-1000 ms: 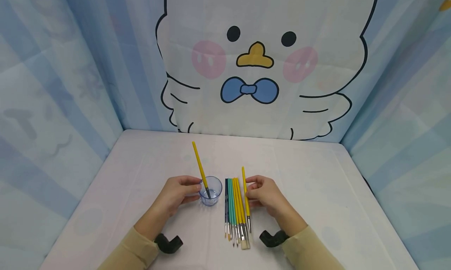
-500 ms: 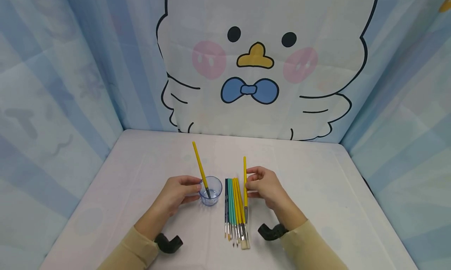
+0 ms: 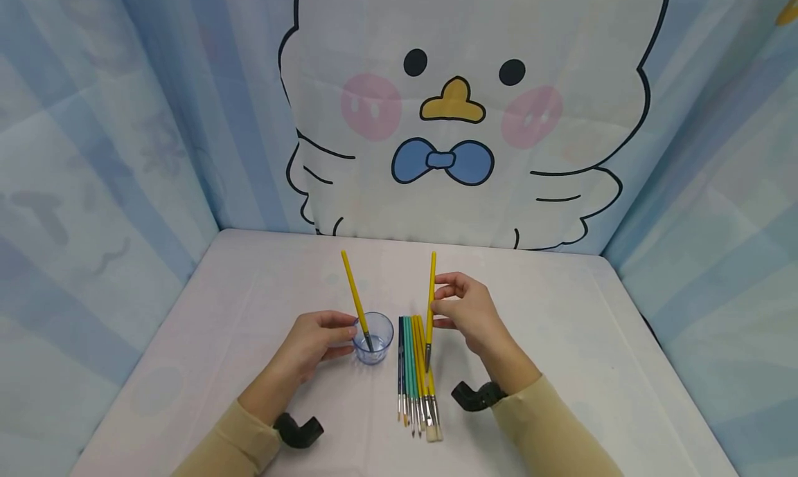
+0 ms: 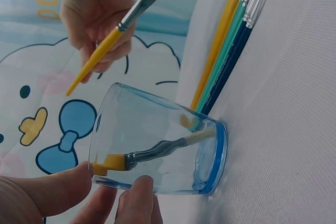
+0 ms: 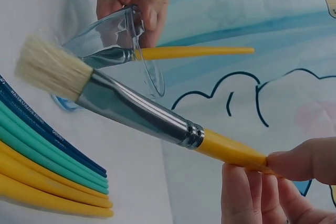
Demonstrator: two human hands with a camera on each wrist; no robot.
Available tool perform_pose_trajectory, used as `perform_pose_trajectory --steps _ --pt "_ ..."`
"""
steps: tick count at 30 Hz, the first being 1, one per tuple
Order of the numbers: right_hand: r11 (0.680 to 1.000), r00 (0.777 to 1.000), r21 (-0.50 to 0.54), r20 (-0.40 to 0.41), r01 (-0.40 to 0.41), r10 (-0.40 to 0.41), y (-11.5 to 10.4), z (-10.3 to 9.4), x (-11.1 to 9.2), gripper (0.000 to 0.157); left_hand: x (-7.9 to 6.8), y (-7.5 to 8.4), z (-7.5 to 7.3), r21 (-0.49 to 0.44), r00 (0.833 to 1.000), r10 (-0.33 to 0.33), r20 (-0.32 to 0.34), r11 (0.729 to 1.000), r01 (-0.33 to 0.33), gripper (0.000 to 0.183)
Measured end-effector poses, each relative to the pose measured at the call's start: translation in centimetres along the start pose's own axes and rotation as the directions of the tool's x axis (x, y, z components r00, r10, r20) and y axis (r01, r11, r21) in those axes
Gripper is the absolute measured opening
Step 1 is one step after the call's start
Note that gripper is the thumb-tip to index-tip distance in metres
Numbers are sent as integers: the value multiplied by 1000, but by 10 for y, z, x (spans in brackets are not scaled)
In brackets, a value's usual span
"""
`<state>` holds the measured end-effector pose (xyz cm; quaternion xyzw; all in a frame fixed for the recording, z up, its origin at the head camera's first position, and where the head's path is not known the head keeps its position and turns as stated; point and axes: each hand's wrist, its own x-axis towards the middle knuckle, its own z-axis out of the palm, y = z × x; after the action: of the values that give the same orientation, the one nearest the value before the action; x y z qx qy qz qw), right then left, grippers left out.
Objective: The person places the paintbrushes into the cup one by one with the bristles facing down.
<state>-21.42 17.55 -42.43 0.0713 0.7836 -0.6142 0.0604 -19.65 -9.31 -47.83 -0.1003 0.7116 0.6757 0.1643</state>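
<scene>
My left hand [image 3: 323, 340] holds a clear bluish plastic cup [image 4: 152, 124] by its near-left side, thumb at the rim and fingers along the wall. Inside the cup leans a yellow-handled paintbrush [image 3: 352, 283], bristles down. My right hand [image 3: 469, 314] pinches another yellow paintbrush [image 5: 231, 150] between thumb and fingers. It is raised over the table, with its wide flat pale bristles [image 5: 50, 69] pointing down. Below it, a row of paintbrushes [image 3: 409, 366] with navy, teal and yellow handles lies side by side on the table, bristles toward me.
The white-covered table [image 3: 530, 366] has cloth curtains [image 3: 93, 186] on both sides and a printed cartoon backdrop [image 3: 449, 200] behind. A black curved piece sits at each wrist [image 3: 299, 432], by the beige sleeves [image 3: 548, 428].
My right hand has lifted the yellow paintbrush from the right end of the row, moving it up and away from me. My left hand and the cup have stayed in place.
</scene>
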Motion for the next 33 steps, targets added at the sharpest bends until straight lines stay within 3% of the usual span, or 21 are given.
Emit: perform_pose_trajectory --steps 23,33 --pt "979 985 112 -2 169 -170 -27 20 6 41 -1 0 1 3 1000 9 3 1000 -9 26" --pt "938 957 191 -63 291 -284 -33 31 11 40 1 -1 -1 -9 1000 8 12 1000 -8 28"
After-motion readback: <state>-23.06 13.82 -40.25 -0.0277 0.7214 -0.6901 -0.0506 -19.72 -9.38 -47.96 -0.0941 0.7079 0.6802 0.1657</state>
